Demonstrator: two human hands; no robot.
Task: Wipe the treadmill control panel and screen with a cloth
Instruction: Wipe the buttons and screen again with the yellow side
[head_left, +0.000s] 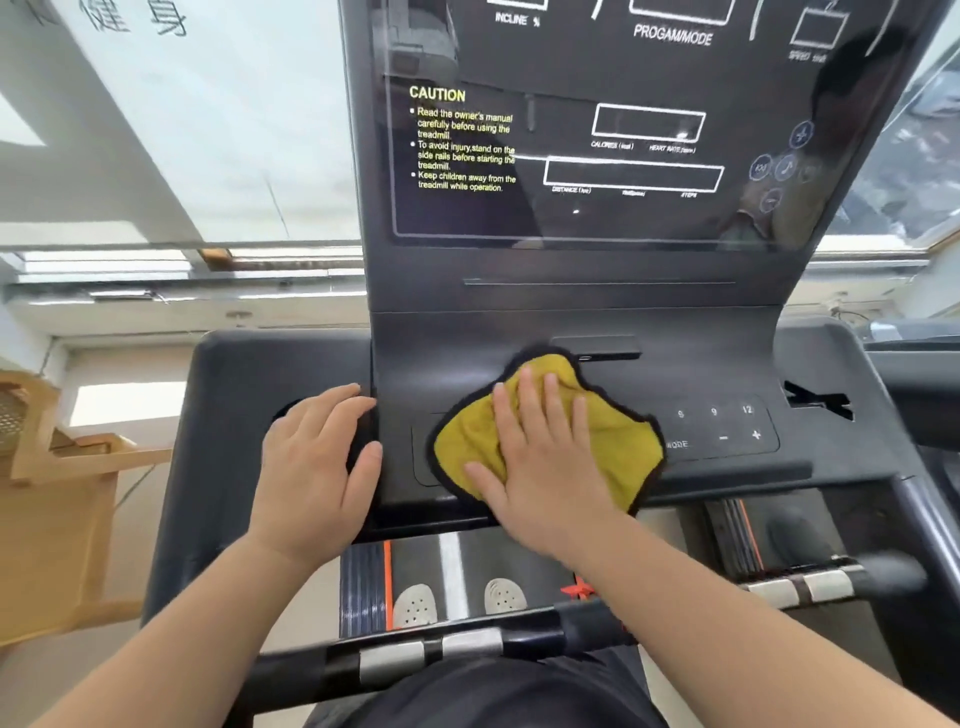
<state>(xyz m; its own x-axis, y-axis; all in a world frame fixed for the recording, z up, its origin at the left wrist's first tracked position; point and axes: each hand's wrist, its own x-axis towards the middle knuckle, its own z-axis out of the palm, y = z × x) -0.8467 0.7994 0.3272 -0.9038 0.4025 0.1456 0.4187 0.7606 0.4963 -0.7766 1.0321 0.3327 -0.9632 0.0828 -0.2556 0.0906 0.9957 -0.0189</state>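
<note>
Cloth (467, 441), yellow with a dark hem, lies spread under the right hand (540, 462), flat on the panel (447, 374). That hand presses down with its fingers (530, 395) straight and slightly fanned, palm over the cloth's near edge; nothing is pinched or curled round. Cloth shows on every side of the hand but the wrist side, most to its left and right. Just right of the hand, past the cloth's edge, sit the keys (737, 423) marked 9, 12, minus and plus, uncovered. Just beyond the fingertips a dark slot (597, 348) lies by the cloth's far corner. Farther up from the fingertips stands the screen (623, 130), dark and tilted, with yellow CAUTION text on its left part and white outlined boxes.

Left hand (317, 467) rests on the console (234, 389), beside the right hand and apart from the cloth, fingers straight and close together, thumb against the raised panel edge; it holds nothing. A round recess (291, 410) shows dark under its fingers. Below both wrists runs a bar (441, 647) with silver patches, and beneath that the belt (467, 561) with two pale shoes (415, 605).
</note>
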